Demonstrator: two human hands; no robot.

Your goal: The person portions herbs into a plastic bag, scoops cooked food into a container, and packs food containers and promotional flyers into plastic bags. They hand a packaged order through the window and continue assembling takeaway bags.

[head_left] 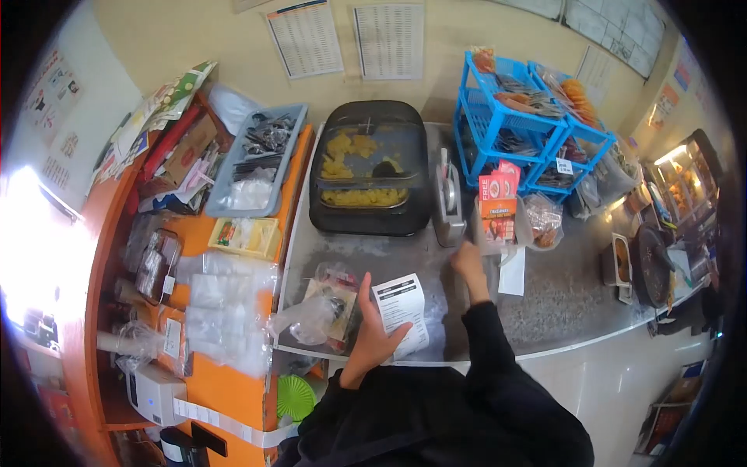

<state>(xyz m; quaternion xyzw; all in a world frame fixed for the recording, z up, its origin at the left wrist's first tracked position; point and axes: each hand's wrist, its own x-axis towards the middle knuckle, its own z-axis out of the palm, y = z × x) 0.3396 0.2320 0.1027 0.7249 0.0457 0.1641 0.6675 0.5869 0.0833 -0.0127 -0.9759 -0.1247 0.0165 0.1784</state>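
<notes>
My left hand (377, 335) is at the front edge of the metal counter, thumb and fingers apart, beside a printed paper receipt (405, 300); the thumb overlaps the paper. A clear plastic bag (315, 319) with a packed item lies just left of that hand. My right hand (468, 268) reaches over the counter with its fingers curled, near the lower end of a metal tape dispenser (447, 206). What its fingertips hold, if anything, is too small to make out. Right of it stands a holder with red and orange leaflets (498, 214).
Behind my hands is a black lidded pan (369, 218) with yellow food. Blue stacked baskets (510, 124) stand at the back right. Leftward, an orange table (201, 233) bears a grey-blue cutlery tray (218, 187), plastic bags and a white printer (156, 393).
</notes>
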